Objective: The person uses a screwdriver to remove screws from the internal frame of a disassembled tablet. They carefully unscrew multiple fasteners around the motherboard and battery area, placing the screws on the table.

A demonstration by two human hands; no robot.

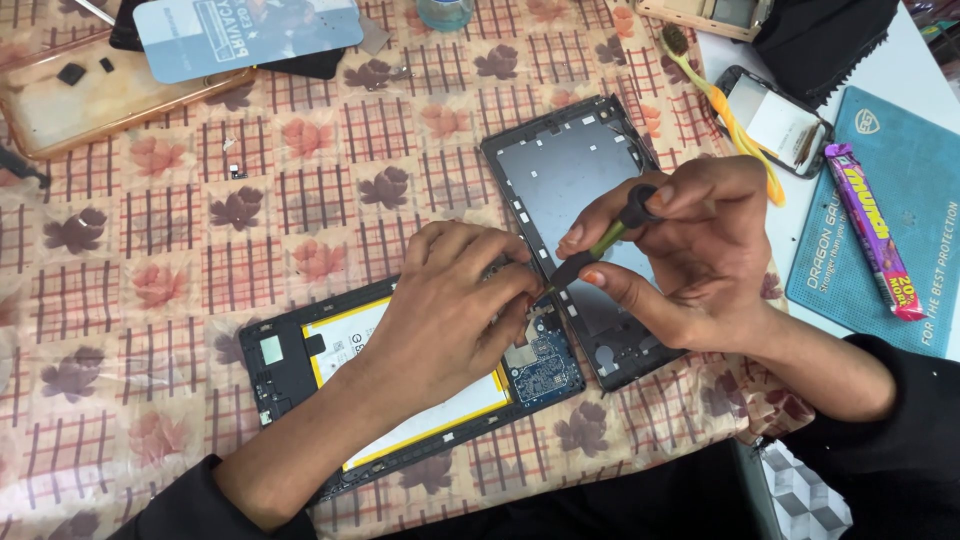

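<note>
On the patterned tablecloth, an opened tablet lies back-off, battery and blue circuit board exposed. Left hand presses flat over the tablet's upper right part, fingers curled down, steadying it; whether it pinches anything underneath, cannot tell. Right hand grips a small screwdriver with green shaft and black cap, thumb and fingers closed round it, tip angled down toward the board edge just beside the left fingertips. Step in hand looks like working a screw or small part near the board; tip contact hidden by fingers. Next move, by judgement, calls for keeping the tip seated and the tablet still.

Removed back frame rests just beside the tablet, under the right hand, touching or nearly so.

Containers: clear brownish tray top left holds a couple of small dark parts. Teal mat at right carries a purple candy bar. Toothbrush and a phone frame lie near it.
</note>
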